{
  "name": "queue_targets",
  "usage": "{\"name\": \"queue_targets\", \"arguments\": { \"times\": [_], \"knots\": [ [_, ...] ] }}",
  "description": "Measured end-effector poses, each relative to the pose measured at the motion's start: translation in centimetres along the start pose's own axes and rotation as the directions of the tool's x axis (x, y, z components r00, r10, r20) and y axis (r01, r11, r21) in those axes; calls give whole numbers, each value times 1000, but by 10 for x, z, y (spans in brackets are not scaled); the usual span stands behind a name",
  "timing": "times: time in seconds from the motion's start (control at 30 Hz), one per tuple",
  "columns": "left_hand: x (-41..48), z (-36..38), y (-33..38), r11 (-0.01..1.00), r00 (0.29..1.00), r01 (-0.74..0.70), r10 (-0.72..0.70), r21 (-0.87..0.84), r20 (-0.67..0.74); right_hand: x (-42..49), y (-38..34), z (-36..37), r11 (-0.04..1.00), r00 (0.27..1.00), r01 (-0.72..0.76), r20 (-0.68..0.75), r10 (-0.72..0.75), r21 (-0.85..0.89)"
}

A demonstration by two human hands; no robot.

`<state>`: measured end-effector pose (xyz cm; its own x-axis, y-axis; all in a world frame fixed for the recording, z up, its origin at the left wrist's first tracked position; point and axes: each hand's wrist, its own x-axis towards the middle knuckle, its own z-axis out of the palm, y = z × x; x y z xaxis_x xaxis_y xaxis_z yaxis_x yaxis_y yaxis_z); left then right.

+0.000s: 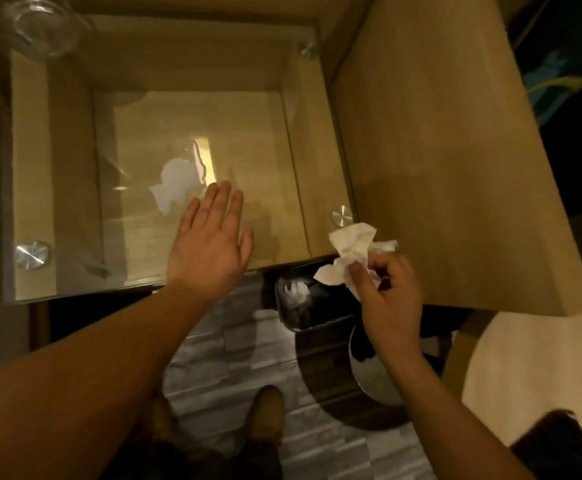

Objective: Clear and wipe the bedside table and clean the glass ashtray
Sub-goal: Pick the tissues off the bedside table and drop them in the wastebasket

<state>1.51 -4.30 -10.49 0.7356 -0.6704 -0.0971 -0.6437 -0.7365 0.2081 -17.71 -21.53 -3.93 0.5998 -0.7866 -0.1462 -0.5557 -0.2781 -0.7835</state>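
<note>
Head view, one frame. Table (75,209): wooden bedside unit topped by a clear glass sheet fixed on round metal studs (341,215) at the corners; a pale reflection lay on the glass near its centre, and the wooden shelf below showed through. Ashtray (42,24): clear glass, blurred, at the far left corner of the table top, partly cut by the frame edge. Left hand (210,244): flat, palm down, fingers spread and straight over the near middle of the glass, holding nothing; whether the palm touched the glass could not be told. Right hand (391,292): off the table's near right corner, above the bin, fingers pressed together in a pinch on a crumpled white tissue (353,251), which stood up from the fingertips just beside the near right stud. Bin (300,306): dark, on the floor below the table's front edge, with a scrap of white paper inside. Panel (438,150): large plain wooden surface to the right of the table, overlapping its right side. Floor (234,344): grey tile. Shoe (265,414): brown, at the bottom centre.
</note>
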Motion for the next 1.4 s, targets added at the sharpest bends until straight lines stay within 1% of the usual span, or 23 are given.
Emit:
{"name": "queue_targets", "arguments": {
  "times": [0.1,0.2,0.37,0.53,0.6,0.67,0.73,0.87,1.0,1.1,1.17,1.27,1.4],
  "knots": [
    [-1,0,1,1000,1000,8,-8,-5,-13,-32,53,11,991,991,-130,-12,130,-13],
    [-2,0,2,1000,1000,7,-8,-14,-27,-33,103,36,965,972,-229,24,234,-127],
    [-2,1,3,1000,999,15,-15,-11,-49,-2,153,82,902,936,-275,120,330,-333],
    [-2,3,4,1000,998,22,-23,-14,-53,21,175,96,795,853,-273,246,461,-542],
    [-1,3,4,1000,998,23,-23,-14,-58,25,182,94,768,816,-292,271,511,-570],
    [-1,4,3,1000,998,23,-24,-14,-64,25,186,90,783,806,-349,262,532,-516],
    [-1,4,3,1000,997,21,-23,-19,-70,21,188,83,815,821,-362,260,509,-453],
    [-2,4,2,999,997,19,-21,-29,-72,-1,175,65,868,861,-335,254,440,-367],
    [-2,3,2,999,998,14,-16,-29,-61,-32,138,49,929,912,-267,245,329,-255],
    [-3,2,1,999,998,7,-9,-31,-54,-58,102,29,969,952,-200,203,227,-145],
    [-3,1,1,999,999,1,-3,-41,-51,-77,80,11,981,963,-177,189,190,-82],
    [-2,0,2,998,999,5,-7,-61,-42,-100,57,-16,986,969,-154,186,163,-62],
    [0,-5,1,999,1000,3,-4,-45,-20,-116,46,-44,989,978,-127,155,137,-75]
  ]
}}
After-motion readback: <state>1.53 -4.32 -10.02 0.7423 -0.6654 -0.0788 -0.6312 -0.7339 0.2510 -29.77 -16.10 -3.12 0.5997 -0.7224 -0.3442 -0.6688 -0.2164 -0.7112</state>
